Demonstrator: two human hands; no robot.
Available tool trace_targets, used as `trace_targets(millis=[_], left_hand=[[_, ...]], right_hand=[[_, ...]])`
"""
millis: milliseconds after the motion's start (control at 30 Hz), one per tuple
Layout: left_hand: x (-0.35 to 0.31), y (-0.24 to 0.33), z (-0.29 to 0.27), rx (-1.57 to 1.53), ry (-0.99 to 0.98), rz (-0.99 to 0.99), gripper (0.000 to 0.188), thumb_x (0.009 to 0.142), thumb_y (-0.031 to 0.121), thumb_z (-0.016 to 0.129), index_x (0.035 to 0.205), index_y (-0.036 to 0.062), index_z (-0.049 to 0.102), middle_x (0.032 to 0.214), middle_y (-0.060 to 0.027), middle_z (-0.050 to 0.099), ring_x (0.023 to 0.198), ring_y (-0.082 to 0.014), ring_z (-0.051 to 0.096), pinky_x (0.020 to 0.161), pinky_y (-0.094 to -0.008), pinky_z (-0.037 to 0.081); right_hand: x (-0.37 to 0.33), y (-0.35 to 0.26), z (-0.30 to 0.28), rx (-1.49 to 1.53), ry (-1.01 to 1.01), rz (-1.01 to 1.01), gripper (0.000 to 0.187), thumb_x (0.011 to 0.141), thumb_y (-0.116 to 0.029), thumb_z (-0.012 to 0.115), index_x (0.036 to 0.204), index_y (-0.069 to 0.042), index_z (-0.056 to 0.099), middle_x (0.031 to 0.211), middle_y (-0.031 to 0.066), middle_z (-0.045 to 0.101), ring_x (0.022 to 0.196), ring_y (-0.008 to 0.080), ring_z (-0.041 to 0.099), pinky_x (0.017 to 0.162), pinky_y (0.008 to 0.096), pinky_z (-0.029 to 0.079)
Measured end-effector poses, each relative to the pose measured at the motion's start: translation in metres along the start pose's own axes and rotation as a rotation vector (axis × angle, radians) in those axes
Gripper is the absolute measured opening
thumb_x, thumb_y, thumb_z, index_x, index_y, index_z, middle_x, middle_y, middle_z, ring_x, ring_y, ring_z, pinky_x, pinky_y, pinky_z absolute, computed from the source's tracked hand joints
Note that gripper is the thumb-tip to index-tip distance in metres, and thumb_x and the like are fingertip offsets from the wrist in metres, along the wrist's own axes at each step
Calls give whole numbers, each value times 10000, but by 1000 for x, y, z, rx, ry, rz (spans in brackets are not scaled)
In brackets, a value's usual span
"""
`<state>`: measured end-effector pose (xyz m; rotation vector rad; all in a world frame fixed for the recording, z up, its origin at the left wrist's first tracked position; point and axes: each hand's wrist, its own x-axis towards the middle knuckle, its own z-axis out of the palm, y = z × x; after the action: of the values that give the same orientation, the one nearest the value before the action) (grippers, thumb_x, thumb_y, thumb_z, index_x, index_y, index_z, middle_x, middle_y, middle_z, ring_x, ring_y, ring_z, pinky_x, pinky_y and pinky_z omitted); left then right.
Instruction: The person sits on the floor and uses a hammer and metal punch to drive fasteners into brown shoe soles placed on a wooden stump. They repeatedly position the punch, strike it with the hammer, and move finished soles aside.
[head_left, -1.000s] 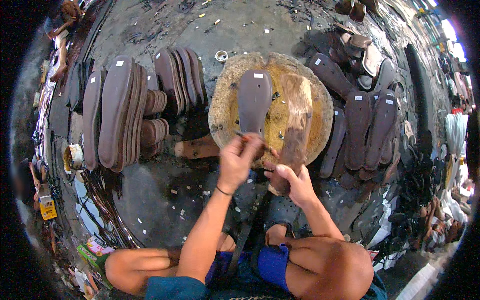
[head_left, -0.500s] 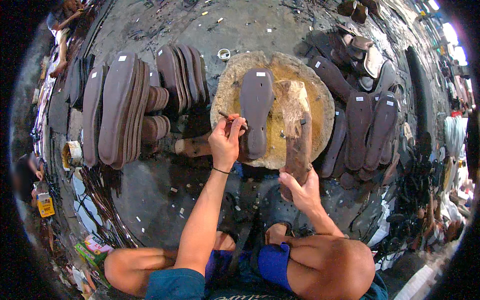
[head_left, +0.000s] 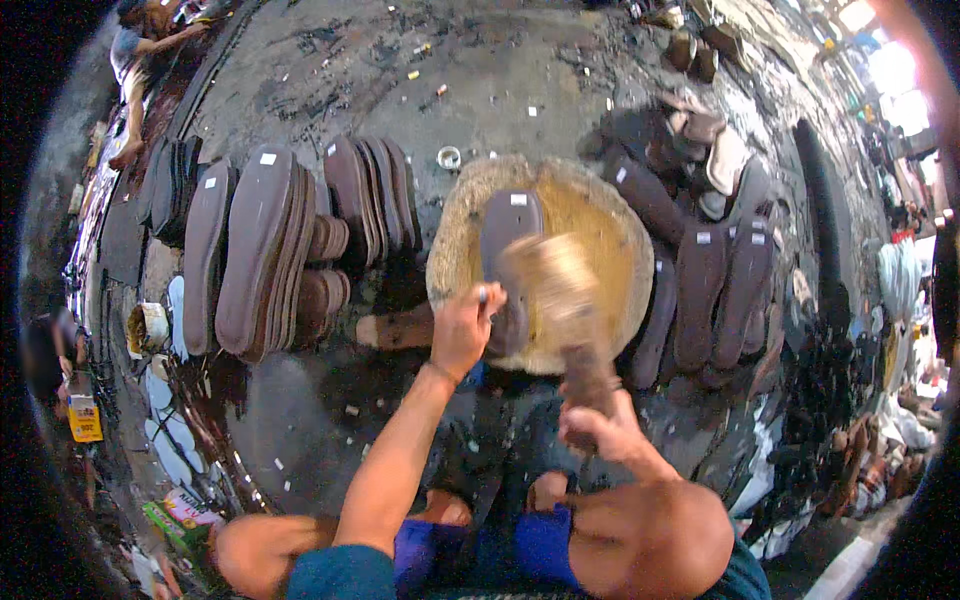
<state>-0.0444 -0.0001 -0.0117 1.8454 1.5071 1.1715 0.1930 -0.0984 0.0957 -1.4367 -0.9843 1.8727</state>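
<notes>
A brown shoe sole (head_left: 507, 218) lies on a round, pale chopping-block-like slab (head_left: 615, 220) in front of me. My left hand (head_left: 462, 332) is closed at the sole's left edge, around a short dark metal rod like a hole punch, mostly hidden by the fingers now. My right hand (head_left: 607, 428) grips the handle of a wooden mallet (head_left: 588, 378). The mallet's pale head is smeared by motion and hangs over the sole, covering its middle.
Several brown soles (head_left: 260, 255) stand in rows at the left. More soles (head_left: 700, 290) lean at the right of the slab, below a heap of scraps. A wooden piece (head_left: 395, 330) lies left of the slab, a small round cup (head_left: 449, 157) beyond it. Another person (head_left: 150, 45) sits far left.
The mallet has swung leftward over the sole, and its head is blurred. My left hand has turned, so the rod no longer sticks out leftward. The whole view has shifted downward slightly.
</notes>
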Motion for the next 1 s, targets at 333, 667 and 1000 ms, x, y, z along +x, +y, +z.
trace_targets(millis=[333,667,1000], left_hand=[[35,-5,-28,-732,232,-655,225,1061,215,455,1047,7,540,996,-108,712,682,-129,626,676,-273,519],[154,-109,-74,1084,-122,-539,640,794,145,684,1232,-174,344,1239,-292,478,1069,-420,501,872,-530,402],[141,-126,-37,844,125,-604,912,662,342,867,1248,-146,367,1267,-313,430,1243,-476,397,1095,-550,293]], right_hand=[[-49,74,-36,-1013,823,-368,895,703,-190,786,1451,19,339,1423,294,375,1328,465,354,1119,533,287],[116,41,53,-1008,248,-654,798,806,-220,728,1449,52,341,1534,323,225,1396,518,256,1142,572,263],[34,-23,-120,-1145,1052,-338,746,804,-96,686,1458,33,351,1581,267,176,1473,460,147,1186,561,146]])
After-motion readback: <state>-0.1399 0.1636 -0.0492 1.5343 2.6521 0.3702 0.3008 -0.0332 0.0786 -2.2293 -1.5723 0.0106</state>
